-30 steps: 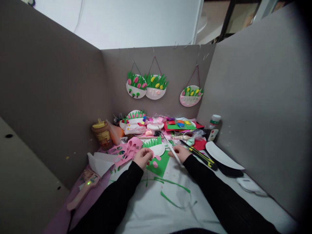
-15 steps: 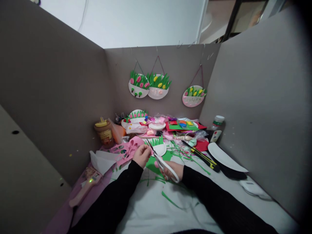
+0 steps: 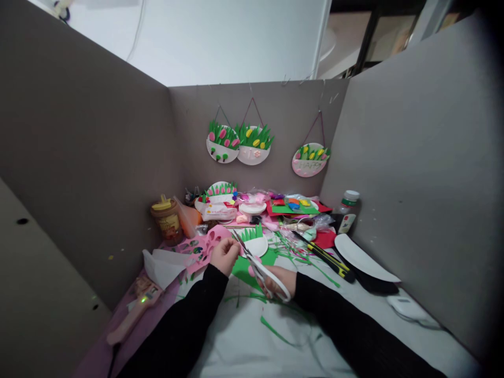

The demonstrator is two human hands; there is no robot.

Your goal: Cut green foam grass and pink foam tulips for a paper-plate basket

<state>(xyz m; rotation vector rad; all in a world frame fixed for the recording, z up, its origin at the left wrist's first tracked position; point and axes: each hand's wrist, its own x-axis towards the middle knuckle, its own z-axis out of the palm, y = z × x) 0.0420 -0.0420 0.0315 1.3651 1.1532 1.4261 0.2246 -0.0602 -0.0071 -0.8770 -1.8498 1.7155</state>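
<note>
White-handled scissors (image 3: 264, 269) are in my right hand (image 3: 277, 282), its fingers wrapped round the handles. The blades point up and to the left, slightly apart. Closed in a pinch, my left hand (image 3: 225, 255) is right beside the blades. A bit of pink shows at its fingertips, apparently a small pink piece mostly hidden by fingers and blades. Behind the hands lies a white paper plate (image 3: 258, 247) with green paper grass (image 3: 252, 232) along its top. Under them is a green sheet (image 3: 243, 270), and a pink oval (image 3: 252, 270) shows beside the right hand.
Pink cut-out sheet (image 3: 210, 242), brown cup (image 3: 166, 223) and glue gun (image 3: 132, 315) are at left. A black-and-yellow cutter (image 3: 328, 258), a white plate piece (image 3: 362, 258) and a bottle (image 3: 348, 210) are at right. Green scraps (image 3: 275, 332) litter the cloth. Decorated plates (image 3: 254, 149) hang behind.
The view has tilted up slightly, so the surroundings sit a little lower. Both hands hold nearly the same pose, and the scissor blades remain beside my left fingertips.
</note>
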